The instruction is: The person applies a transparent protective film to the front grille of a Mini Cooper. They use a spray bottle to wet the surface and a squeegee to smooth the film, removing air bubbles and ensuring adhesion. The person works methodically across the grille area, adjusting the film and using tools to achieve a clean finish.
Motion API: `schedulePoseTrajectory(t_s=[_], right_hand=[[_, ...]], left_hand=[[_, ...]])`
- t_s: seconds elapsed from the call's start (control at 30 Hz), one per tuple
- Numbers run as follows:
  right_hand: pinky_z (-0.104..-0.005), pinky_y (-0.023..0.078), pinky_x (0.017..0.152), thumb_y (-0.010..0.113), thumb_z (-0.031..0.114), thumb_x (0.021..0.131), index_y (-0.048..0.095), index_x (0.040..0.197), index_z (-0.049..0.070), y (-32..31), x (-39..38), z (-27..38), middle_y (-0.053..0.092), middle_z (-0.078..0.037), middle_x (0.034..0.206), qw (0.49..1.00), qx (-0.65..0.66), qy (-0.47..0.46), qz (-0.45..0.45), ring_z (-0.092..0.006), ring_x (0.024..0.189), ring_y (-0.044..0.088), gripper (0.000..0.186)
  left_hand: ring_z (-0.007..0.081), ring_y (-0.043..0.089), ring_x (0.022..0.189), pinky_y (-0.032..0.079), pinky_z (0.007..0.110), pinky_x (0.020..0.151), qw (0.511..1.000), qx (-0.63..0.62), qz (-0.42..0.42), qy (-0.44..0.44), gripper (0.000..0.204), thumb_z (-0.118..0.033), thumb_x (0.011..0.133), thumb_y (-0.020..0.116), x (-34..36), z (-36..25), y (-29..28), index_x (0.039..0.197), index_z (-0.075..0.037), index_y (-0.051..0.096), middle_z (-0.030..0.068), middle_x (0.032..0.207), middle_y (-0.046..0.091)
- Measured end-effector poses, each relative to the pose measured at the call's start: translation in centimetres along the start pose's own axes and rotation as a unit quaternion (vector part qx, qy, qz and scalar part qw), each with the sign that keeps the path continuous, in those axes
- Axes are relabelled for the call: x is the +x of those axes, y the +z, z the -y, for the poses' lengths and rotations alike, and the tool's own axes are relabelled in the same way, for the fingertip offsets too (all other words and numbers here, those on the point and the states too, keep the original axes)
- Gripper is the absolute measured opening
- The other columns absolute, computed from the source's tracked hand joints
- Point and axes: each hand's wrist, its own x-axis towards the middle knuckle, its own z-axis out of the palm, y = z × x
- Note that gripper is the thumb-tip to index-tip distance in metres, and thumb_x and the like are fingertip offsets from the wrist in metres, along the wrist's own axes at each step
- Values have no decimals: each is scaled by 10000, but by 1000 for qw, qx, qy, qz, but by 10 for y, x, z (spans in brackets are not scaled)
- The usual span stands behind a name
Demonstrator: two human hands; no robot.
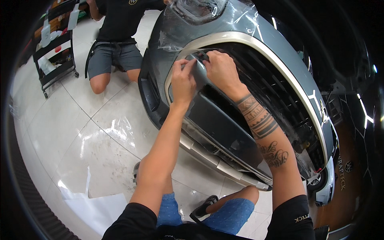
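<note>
In front of me is the front end of a grey car, with a bumper (224, 120) and a dark grille (256, 76) inside a pale frame (236, 37). At the grille's far left corner my left hand (183, 84) is closed, with thumb and fingertips together against a glossy grey trim piece (199, 71). What they pinch, if anything, is too small to make out. Right beside it, my right hand (221, 71) curls its fingers round a small dark thing at the grille's edge. The fingers mostly hide that thing.
Clear wrinkled film (172, 40) covers part of the car by the headlight (200, 10). Another person in grey shorts (114, 58) kneels at the far left, near a black wheeled cart (56, 60). A white sheet (94, 210) lies on the tiled floor (68, 132).
</note>
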Motion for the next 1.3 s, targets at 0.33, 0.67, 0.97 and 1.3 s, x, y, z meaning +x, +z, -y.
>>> schedulePoseTrajectory(t_s=[0.33,0.67,0.97,1.3], right_hand=[[-468,522,735,648,118,831,635,847,4,5,6,1,647,-196,850,996,43,-71,-20,-393,817,641,116],[-499,540,714,661,140,822,654,805,-40,5,35,0,659,-266,801,998,-14,9,56,-452,784,653,180],[-478,573,686,670,140,754,694,779,-15,11,43,29,679,-244,800,998,-53,-18,39,-413,766,689,159],[-385,568,601,632,135,766,725,729,47,-9,-5,36,698,-157,749,994,-92,51,5,-291,731,710,133]], left_hand=[[325,593,916,512,402,805,989,96,72,88,386,74,777,571,30,27,-16,1116,-74,684,123,983,597],[346,636,914,519,423,816,998,0,51,30,433,64,776,533,15,20,-22,1176,-48,654,154,971,643],[372,599,953,503,447,828,979,123,127,102,278,38,821,534,23,21,-23,1072,-22,638,156,1031,601],[349,578,970,501,437,820,903,248,256,241,431,49,818,519,53,18,-36,1229,-46,611,115,1137,557]])
